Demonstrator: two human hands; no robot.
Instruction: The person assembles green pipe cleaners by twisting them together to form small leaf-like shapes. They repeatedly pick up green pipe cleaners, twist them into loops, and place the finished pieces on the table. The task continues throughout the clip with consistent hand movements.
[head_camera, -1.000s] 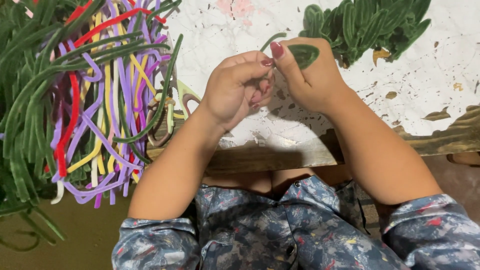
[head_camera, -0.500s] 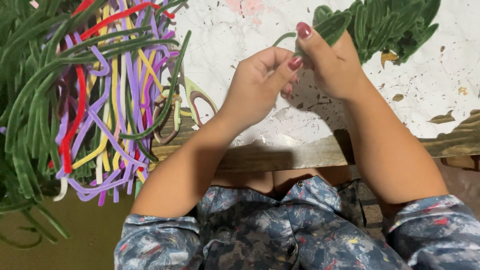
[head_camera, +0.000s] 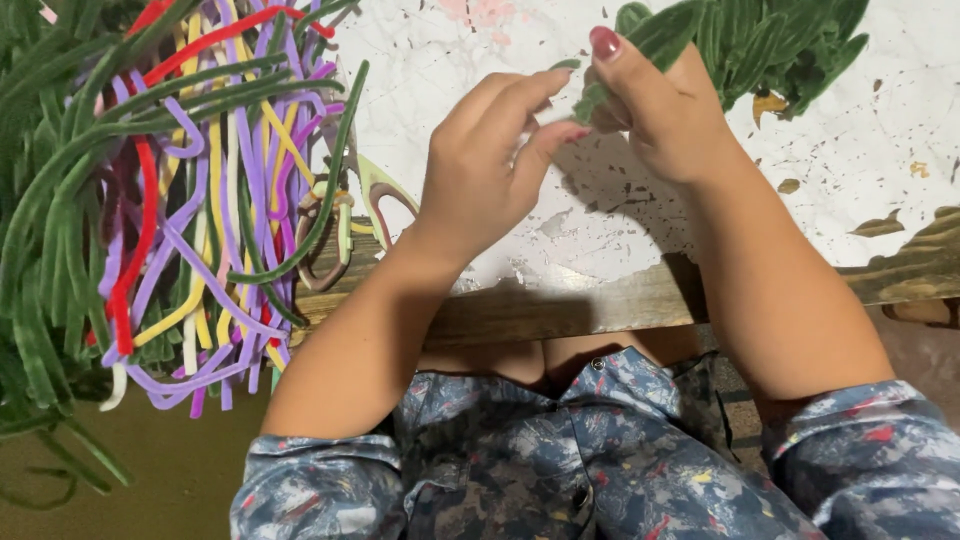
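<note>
worktop (head_camera: 880, 150) white, chipped, under both hands | big bundle of fuzzy stems (head_camera: 170, 200) left of left hand, hangs off edge, I think it may slide | left hand (head_camera: 480, 175) and right hand (head_camera: 660, 105) pinch small green piece (head_camera: 590, 100) between them; loose grip could drop it

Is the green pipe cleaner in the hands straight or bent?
Bent, as far as it shows. The green pipe cleaner curves between the left hand and right hand, both pinching it; fingers hide most of it.
</note>
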